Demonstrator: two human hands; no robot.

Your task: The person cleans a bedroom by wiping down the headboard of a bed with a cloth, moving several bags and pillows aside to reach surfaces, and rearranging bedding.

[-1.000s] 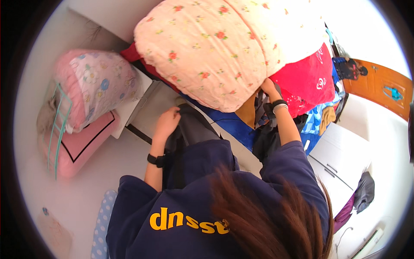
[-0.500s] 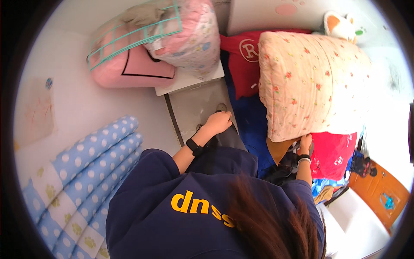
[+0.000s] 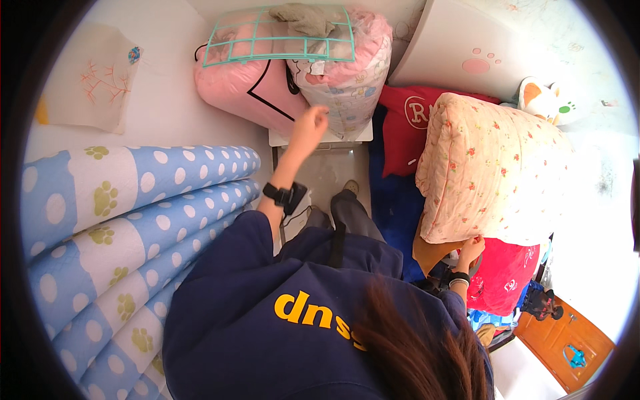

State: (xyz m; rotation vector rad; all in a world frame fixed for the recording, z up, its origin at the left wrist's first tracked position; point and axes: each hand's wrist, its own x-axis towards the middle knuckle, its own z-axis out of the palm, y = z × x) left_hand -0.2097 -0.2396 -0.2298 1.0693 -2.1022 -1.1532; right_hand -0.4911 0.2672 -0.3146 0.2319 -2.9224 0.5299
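Note:
My left hand [image 3: 311,127] is raised in front of a clear bag of floral bedding [image 3: 343,93], its fingers curled and nothing visible in them. A black device is strapped to that wrist. On the right, a folded cream quilt [image 3: 497,167] with small red flowers lies on a pile. My right hand [image 3: 472,249] is at the quilt's lower edge, fingers closed against its cloth; the fingertips are partly hidden. Beneath the quilt, a brown piece [image 3: 433,253] and a red bag [image 3: 503,277] stick out beside my right wrist.
A pink storage bag [image 3: 250,97] and a teal wire rack [image 3: 280,50] sit at the back, above a white drawer unit [image 3: 323,143]. Blue dotted folded mats [image 3: 140,193] stand at my left. A red cushion [image 3: 407,127] and a plush toy [image 3: 543,100] lie behind the quilt.
My left hand has risen from near my knee toward the bagged bedding. My right hand stays at the quilt's edge. The whole view has shifted, bringing the blue mats further into sight.

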